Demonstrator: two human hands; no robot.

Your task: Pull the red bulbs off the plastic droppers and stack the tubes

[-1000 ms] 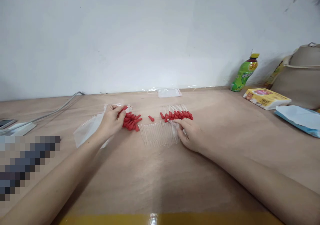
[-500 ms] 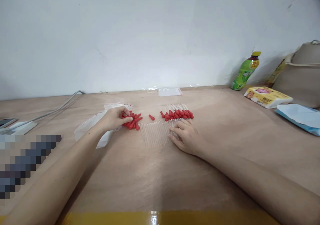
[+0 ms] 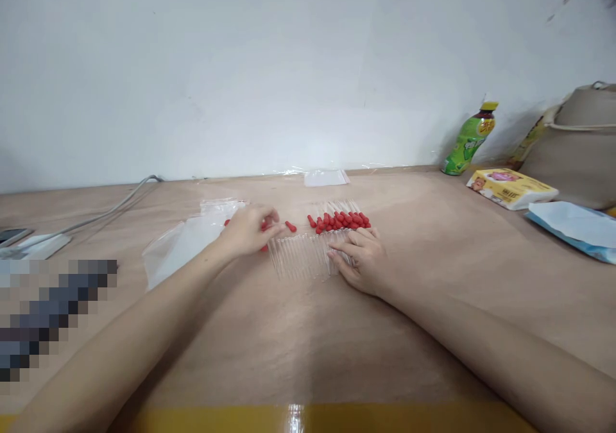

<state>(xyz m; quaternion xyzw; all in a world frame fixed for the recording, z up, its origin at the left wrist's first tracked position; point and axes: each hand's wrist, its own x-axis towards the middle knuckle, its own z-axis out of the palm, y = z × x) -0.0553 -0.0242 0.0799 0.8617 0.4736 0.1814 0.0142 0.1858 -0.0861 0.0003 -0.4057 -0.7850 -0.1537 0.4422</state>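
Observation:
My left hand (image 3: 250,229) hovers over the pile of red rubber bulbs (image 3: 264,248), covering most of it. Its thumb and fingers are curled close together; whether a bulb is between them is hidden. Just right of the fingertips lies a single red bulb (image 3: 290,226). A row of thin clear tubes (image 3: 298,256) lies side by side on the table. My right hand (image 3: 360,258) rests at the right end of that row, fingers apart and touching the tubes. Behind it, more clear tubes with red bulbs (image 3: 341,220) on their near ends form a second row.
Clear plastic bags (image 3: 180,247) lie left of the pile, and a small bag (image 3: 326,178) lies by the wall. At the right are a green bottle (image 3: 469,141), a yellow tissue pack (image 3: 513,188), a blue-white packet (image 3: 572,224) and a beige bag (image 3: 570,151). A grey cable (image 3: 113,208) runs at left.
My left hand has moved right, from the left side of the bulb pile toward the single bulb, and now covers most of the pile. My right hand has barely moved.

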